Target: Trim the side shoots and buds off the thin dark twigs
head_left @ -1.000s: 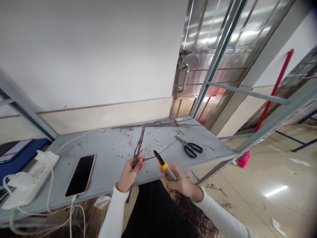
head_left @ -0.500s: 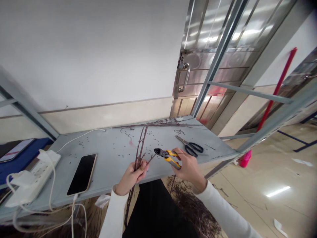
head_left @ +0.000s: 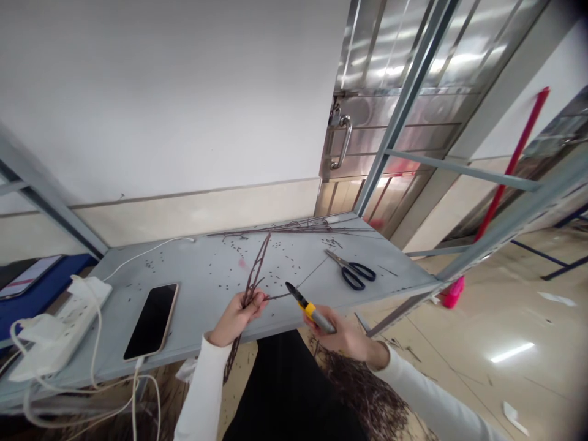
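Observation:
My left hand (head_left: 239, 313) is closed around a few thin dark-brown twigs (head_left: 260, 260) that rise over the grey shelf and trail below its front edge. A side twig (head_left: 279, 297) sticks out to the right from my fingers. My right hand (head_left: 344, 335) grips cutting pliers (head_left: 311, 310) with yellow and grey handles. Their dark jaws point up and left, close to the end of that side twig; whether they touch it I cannot tell. Beyond my right hand lie scissors (head_left: 353, 270) with dark handles.
Loose twigs (head_left: 298, 227) lie along the shelf's (head_left: 197, 269) back edge, with small clippings scattered across it. At left are a phone (head_left: 151, 321) on a charging cable and a white power strip (head_left: 68, 331). A twig heap (head_left: 372, 398) covers the floor below.
The pliers have turned, their jaws swinging down and my right hand dropping slightly. My left hand has shifted a little left, and the twigs lean more to the right.

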The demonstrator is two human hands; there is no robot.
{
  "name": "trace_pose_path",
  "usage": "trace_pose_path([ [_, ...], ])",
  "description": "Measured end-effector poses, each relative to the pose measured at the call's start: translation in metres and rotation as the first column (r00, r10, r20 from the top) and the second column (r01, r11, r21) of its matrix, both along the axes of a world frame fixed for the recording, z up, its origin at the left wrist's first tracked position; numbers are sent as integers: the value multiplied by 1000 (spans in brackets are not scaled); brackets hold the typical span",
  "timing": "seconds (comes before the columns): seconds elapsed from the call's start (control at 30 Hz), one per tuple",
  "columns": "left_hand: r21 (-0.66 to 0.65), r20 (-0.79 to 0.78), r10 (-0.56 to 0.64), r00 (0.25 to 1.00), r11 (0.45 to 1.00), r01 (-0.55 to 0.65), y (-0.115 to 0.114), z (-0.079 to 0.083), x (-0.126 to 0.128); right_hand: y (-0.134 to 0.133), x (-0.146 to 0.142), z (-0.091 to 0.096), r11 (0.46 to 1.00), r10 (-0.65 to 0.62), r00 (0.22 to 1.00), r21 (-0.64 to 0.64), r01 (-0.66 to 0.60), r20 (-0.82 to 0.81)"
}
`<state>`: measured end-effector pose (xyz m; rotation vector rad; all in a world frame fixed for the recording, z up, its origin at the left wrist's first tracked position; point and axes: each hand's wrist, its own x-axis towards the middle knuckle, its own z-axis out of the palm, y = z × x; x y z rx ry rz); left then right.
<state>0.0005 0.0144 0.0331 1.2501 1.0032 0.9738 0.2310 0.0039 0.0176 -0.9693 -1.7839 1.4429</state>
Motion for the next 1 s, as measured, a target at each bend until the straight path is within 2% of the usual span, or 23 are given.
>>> trace_pose_path([
  [0.03,-2,7,-16,1000,1000,16,-1,0,1,0,1,-3,984,98,992,-142,-109,-86],
  [0.07,-11,19,-33,999,999,33,-2,0,2,0,1,-5,940,188,969,-257,-226,-163],
  [0.1,-28,36,-49,998,998,50,-2,-1,2,0,2,-6,899,244,947,-318,-302,-210],
  [0.13,-49,61,-64,996,997,67,-3,-3,3,0,3,-7,905,231,950,-311,-290,-212],
  [0.17,-74,92,-78,993,994,85,-3,-5,4,1,3,-8,940,191,967,-251,-229,-166],
  [0.23,-145,158,-122,980,979,145,-3,-9,5,3,5,-7,999,45,999,2,-45,21],
  [0.27,-185,184,-154,971,965,188,-3,-10,5,5,7,-6,984,-61,990,173,39,125],
  [0.3,-223,204,-184,962,948,229,-3,-11,4,8,9,-5,933,-179,960,347,97,214],
  [0.33,-253,215,-208,954,932,261,-3,-12,4,12,12,-3,853,-298,914,507,125,275],
  [0.4,-284,219,-223,950,917,281,-2,-11,2,20,19,-1,651,-487,817,752,105,308],
  [0.43,-285,217,-212,953,920,270,-1,-10,2,25,22,1,564,-542,782,823,68,308],
  [0.47,-284,214,-197,957,925,254,-1,-9,1,29,26,2,506,-573,757,862,26,314],
  [0.5,-282,209,-181,961,930,237,0,-8,0,32,28,3,480,-585,742,877,-8,327],
  [0.53,-277,199,-167,966,936,219,1,-7,-1,34,30,4,486,-578,738,873,-31,348],
  [0.57,-268,184,-152,971,943,199,2,-6,-2,35,31,5,519,-552,745,853,-44,374],
  [0.7,-229,122,-102,987,965,127,5,-5,-4,28,25,4,737,-340,854,675,-18,394],
  [0.8,-205,103,-78,992,974,99,6,-7,-2,15,12,0,894,-181,940,447,35,288],
  [0.87,-180,98,-65,993,980,82,7,-9,0,6,3,-3,974,-86,985,220,52,150],
  [0.93,-160,97,-59,994,984,74,8,-11,0,-1,-3,-7,998,0,999,-57,-2,-36],
  [0.97,-154,95,-59,994,985,73,8,-12,-1,-4,-5,-9,978,45,989,-196,-71,-138],
  [1.0,-151,92,-61,994,986,74,8,-12,-2,-7,-7,-11,931,88,967,-324,-165,-238],
])
